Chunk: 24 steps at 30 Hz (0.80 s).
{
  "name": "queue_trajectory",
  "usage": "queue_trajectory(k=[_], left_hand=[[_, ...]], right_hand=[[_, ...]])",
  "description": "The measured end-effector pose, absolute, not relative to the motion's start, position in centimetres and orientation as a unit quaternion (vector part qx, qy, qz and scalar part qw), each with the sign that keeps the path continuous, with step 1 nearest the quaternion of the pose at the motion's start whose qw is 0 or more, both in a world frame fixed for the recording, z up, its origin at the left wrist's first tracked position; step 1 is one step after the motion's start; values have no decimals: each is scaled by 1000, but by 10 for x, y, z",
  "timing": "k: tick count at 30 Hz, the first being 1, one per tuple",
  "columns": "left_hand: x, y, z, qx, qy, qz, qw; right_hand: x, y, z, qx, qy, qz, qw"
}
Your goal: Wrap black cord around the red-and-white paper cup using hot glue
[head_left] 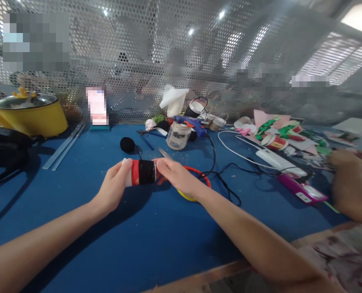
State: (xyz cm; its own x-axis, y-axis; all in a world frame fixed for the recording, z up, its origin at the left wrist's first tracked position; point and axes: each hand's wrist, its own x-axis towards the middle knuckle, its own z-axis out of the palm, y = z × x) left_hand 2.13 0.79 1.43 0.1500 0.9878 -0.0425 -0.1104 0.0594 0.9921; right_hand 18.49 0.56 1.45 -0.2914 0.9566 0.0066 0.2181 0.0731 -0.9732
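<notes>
I hold a small cup (141, 172) lying sideways between both hands, just above the blue table (113, 244). It is white at the left end, then red, with a black band wrapped round its right part. My left hand (115, 188) grips the white end with curled fingers. My right hand (176, 176) presses its fingers on the black end. Under my right hand lie scissors (196, 181) with orange and yellow handles, their blades pointing toward a black pompom (127, 145).
A glass jar (178, 136), a blue glue gun (193, 123) with black cord, and a paper roll (174, 102) stand behind. A yellow pot (28, 112) sits far left. Another person's hand (350, 181) works at right among craft scraps, a white charger (274, 159) and a pink device (301, 189).
</notes>
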Motion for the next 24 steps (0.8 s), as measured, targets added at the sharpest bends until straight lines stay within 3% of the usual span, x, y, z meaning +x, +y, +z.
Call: queue_trajectory(k=[4, 9, 16, 24], left_hand=[[19, 5, 11, 570, 458, 439, 522], [18, 9, 13, 542, 436, 434, 573], [20, 16, 21, 417, 427, 431, 677], [17, 14, 22, 452, 464, 377, 663]], right_hand=[[184, 0, 14, -469, -679, 476, 304], [184, 1, 8, -448, -705, 441, 328], [180, -2, 7, -442, -810, 160, 351], [174, -7, 6, -417, -854, 76, 302]])
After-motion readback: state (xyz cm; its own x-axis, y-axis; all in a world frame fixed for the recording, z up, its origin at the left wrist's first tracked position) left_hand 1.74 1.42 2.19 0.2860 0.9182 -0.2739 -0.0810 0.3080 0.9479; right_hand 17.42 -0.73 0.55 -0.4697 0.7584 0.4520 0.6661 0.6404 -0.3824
